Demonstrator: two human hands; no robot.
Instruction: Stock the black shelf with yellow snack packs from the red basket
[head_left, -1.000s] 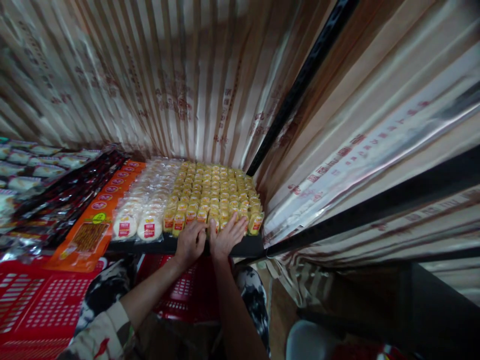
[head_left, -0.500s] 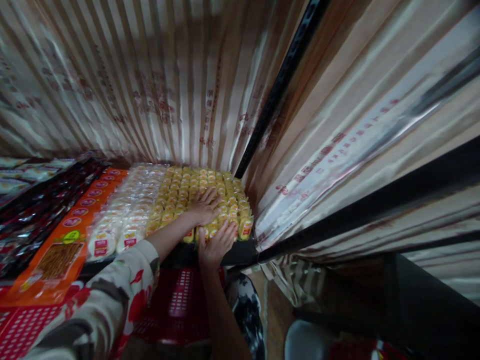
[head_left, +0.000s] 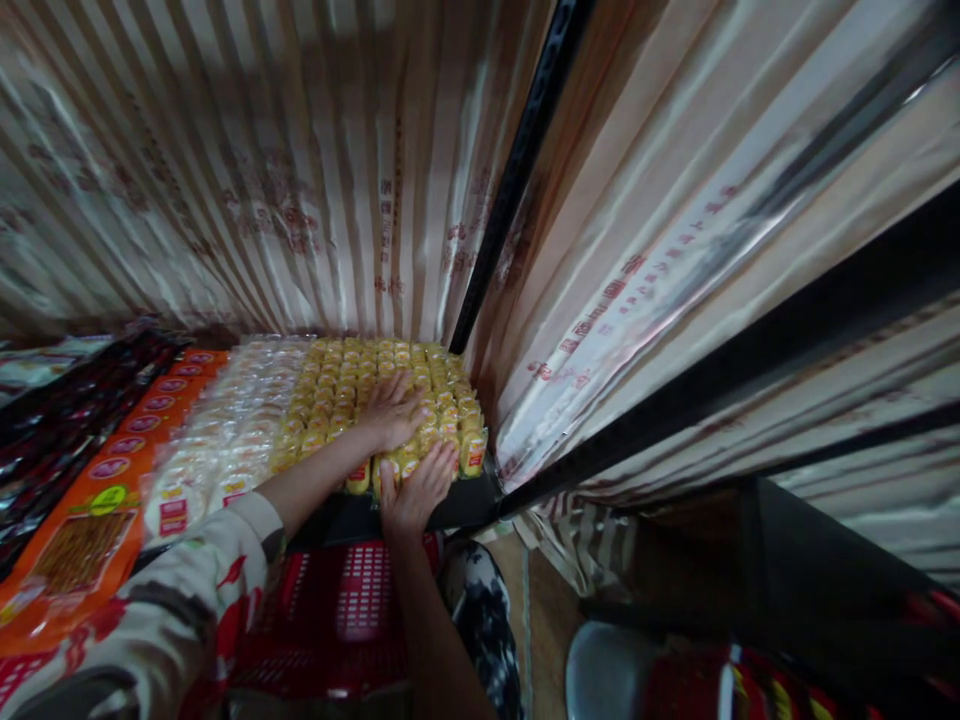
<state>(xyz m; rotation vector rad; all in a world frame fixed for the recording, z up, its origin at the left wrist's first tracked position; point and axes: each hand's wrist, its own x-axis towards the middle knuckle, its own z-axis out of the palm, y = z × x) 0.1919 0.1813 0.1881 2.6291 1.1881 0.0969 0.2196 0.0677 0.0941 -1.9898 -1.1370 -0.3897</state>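
Rows of small yellow snack packets (head_left: 341,385) fill the right end of a dark shelf (head_left: 465,505). My left hand (head_left: 391,410) lies flat on top of them, fingers spread, reaching in from the left. My right hand (head_left: 415,487) presses against the front row at the shelf edge, fingers stretched out over the packets. Neither hand wraps around a packet.
White round packets (head_left: 225,440) lie left of the yellow ones, then orange snack bags (head_left: 90,510) and dark packs (head_left: 45,420). Striped plastic curtains (head_left: 300,180) hang behind and to the right. A red basket (head_left: 352,610) sits below the shelf. A black upright post (head_left: 517,170) stands at the corner.
My left hand moved from the front edge up onto the top of the yellow packets and stays there. My right hand stays at the front row. The view shifted slightly right.
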